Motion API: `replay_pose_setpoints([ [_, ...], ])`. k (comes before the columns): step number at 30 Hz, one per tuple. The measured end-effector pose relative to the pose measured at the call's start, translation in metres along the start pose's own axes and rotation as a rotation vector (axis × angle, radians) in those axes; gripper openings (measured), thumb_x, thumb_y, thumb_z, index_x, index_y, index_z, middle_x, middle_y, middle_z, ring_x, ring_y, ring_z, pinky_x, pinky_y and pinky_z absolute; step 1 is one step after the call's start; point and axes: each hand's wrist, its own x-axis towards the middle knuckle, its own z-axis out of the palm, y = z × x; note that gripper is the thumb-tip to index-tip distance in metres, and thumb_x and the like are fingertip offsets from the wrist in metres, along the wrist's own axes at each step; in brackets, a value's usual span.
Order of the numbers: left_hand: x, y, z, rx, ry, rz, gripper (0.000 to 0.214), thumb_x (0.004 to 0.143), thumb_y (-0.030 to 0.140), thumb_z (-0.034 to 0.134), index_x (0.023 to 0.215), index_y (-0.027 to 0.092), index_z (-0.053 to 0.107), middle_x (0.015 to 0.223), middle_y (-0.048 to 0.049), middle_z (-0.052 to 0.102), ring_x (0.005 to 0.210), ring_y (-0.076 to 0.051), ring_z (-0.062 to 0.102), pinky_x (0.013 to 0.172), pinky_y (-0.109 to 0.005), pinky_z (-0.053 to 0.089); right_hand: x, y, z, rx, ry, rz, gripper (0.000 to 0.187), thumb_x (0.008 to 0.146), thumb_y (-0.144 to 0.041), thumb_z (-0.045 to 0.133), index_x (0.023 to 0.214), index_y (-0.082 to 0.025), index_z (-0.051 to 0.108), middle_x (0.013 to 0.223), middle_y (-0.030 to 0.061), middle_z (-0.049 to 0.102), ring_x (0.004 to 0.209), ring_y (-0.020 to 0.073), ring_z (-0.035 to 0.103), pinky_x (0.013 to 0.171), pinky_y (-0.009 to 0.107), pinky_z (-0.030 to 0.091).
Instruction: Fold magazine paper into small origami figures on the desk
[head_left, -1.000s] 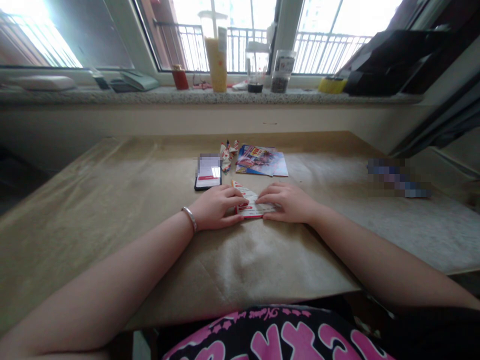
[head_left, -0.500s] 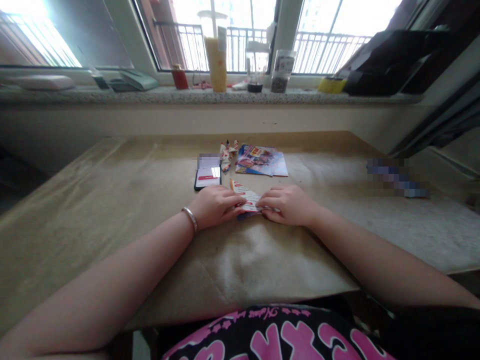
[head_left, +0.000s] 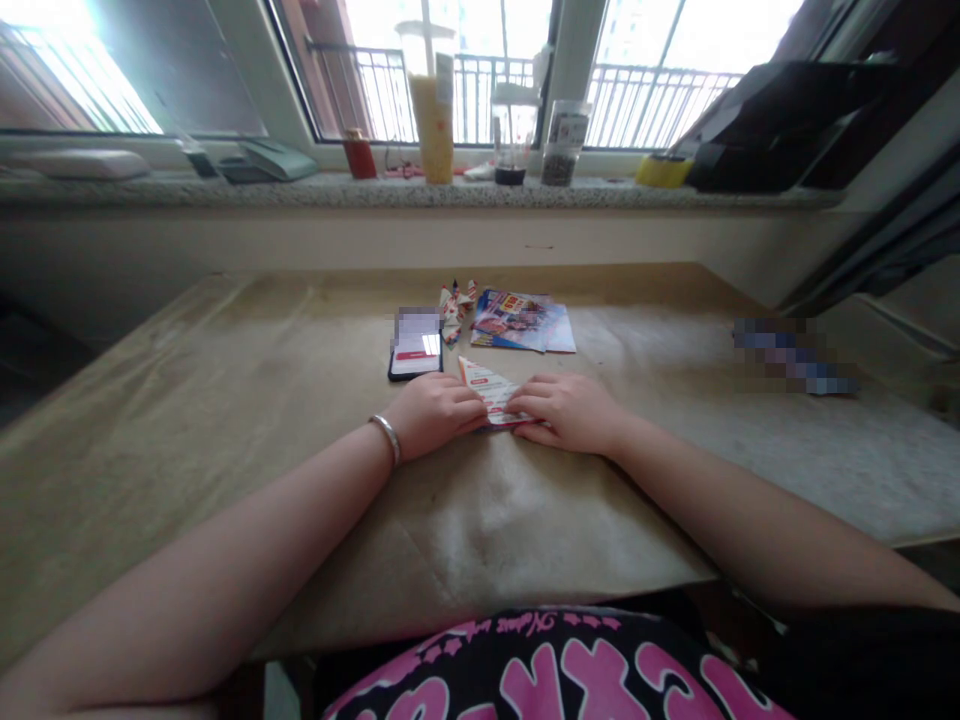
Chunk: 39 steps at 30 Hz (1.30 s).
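A folded sheet of printed paper (head_left: 489, 390), white with red marks and triangular in outline, lies on the table between my hands. My left hand (head_left: 436, 412) grips its left side, fingers pressed together at the lower edge. On the right side, my right hand (head_left: 568, 412) has its fingers on top of the paper and the thumb at the near edge. Just beyond my left hand is a phone (head_left: 417, 355) with its screen lit. Small folded paper pieces (head_left: 455, 312) stand beside the phone. The paper's underside is hidden.
Colourful printed leaflets (head_left: 521, 320) lie stacked behind the paper. A blurred bluish item (head_left: 795, 357) rests at the table's right. Along the windowsill (head_left: 300, 195) stand a tall yellow-filled cup (head_left: 435, 120), a red jar (head_left: 360, 157), a clear container (head_left: 564, 145) and a yellow tape roll (head_left: 664, 170).
My right hand has shifted slightly left along the paper. The paper lies flatter, with more of its white printed face showing and less of the bluish layer under its near edge.
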Motion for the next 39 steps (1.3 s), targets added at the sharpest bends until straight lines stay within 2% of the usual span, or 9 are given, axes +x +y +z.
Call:
replay_pose_setpoints([
  [6,0.001,0.002,0.001,0.041,0.026,-0.046,0.033,0.095,0.034,0.04,0.075,0.017,0.06,0.072,-0.0029,0.064,0.066,-0.013,0.057,0.061,-0.026,0.037,0.003,-0.002,0.003,0.009,0.018,0.054,0.02,0.086,-0.033,0.052,0.094,-0.022,0.067,0.095,0.0044,0.069,0.085,0.0189,0.058,0.071,0.029,0.041],
  [11,0.001,0.002,-0.001,-0.001,0.11,-0.039,0.025,0.094,0.032,0.043,0.081,0.018,0.06,0.078,-0.0023,0.063,0.066,-0.012,0.054,0.059,-0.024,0.037,0.003,-0.002,0.003,0.07,0.014,0.146,0.02,0.087,-0.032,0.051,0.085,-0.022,0.068,0.088,0.0037,0.068,0.081,0.0169,0.058,0.067,0.027,0.039],
  [15,0.002,0.003,-0.004,0.069,0.175,-0.034,0.018,0.092,0.024,0.045,0.084,0.018,0.06,0.085,-0.0036,0.062,0.073,-0.014,0.053,0.066,-0.025,0.041,0.003,0.001,0.005,0.179,0.046,0.318,0.018,0.085,-0.03,0.054,0.082,-0.019,0.068,0.08,0.0041,0.068,0.074,0.0149,0.058,0.065,0.025,0.038],
  [19,0.002,0.002,-0.004,0.094,0.054,0.032,0.02,0.091,0.027,0.046,0.084,0.019,0.063,0.083,-0.0036,0.061,0.075,-0.015,0.054,0.066,-0.026,0.042,0.001,0.009,0.008,0.313,0.083,0.515,0.017,0.082,-0.03,0.055,0.078,-0.02,0.068,0.069,0.0007,0.066,0.059,0.011,0.054,0.057,0.022,0.037],
  [23,0.001,-0.001,0.0,0.001,-0.04,0.063,0.022,0.091,0.027,0.046,0.105,0.024,0.064,0.097,-0.0038,0.064,0.085,-0.015,0.057,0.074,-0.027,0.046,0.0,0.015,0.01,0.45,0.127,0.614,0.02,0.082,-0.032,0.054,0.08,-0.019,0.069,0.065,-0.0001,0.065,0.055,0.0101,0.052,0.055,0.021,0.037],
  [27,0.001,-0.002,0.002,-0.108,-0.039,0.055,0.026,0.092,0.026,0.044,0.106,0.022,0.065,0.106,-0.005,0.066,0.095,-0.016,0.059,0.083,-0.029,0.049,0.001,0.017,0.01,0.456,0.183,0.672,0.02,0.081,-0.033,0.054,0.076,-0.017,0.066,0.065,0.0004,0.065,0.055,0.0102,0.053,0.053,0.021,0.037],
  [31,0.001,-0.002,0.002,-0.172,-0.014,0.071,0.026,0.092,0.024,0.044,0.105,0.019,0.066,0.108,-0.005,0.067,0.099,-0.017,0.06,0.087,-0.032,0.051,-0.001,0.023,0.012,0.367,0.228,0.76,0.02,0.081,-0.034,0.054,0.073,-0.017,0.062,0.069,0.0019,0.065,0.06,0.0119,0.055,0.056,0.022,0.038],
  [39,0.002,-0.002,0.001,-0.214,-0.025,0.077,0.024,0.09,0.021,0.045,0.104,0.017,0.066,0.107,-0.0036,0.069,0.1,-0.017,0.06,0.088,-0.032,0.052,-0.01,0.043,0.016,0.277,0.2,0.913,0.023,0.083,-0.039,0.051,0.076,-0.02,0.061,0.073,0.0018,0.067,0.063,0.0136,0.057,0.056,0.024,0.036],
])
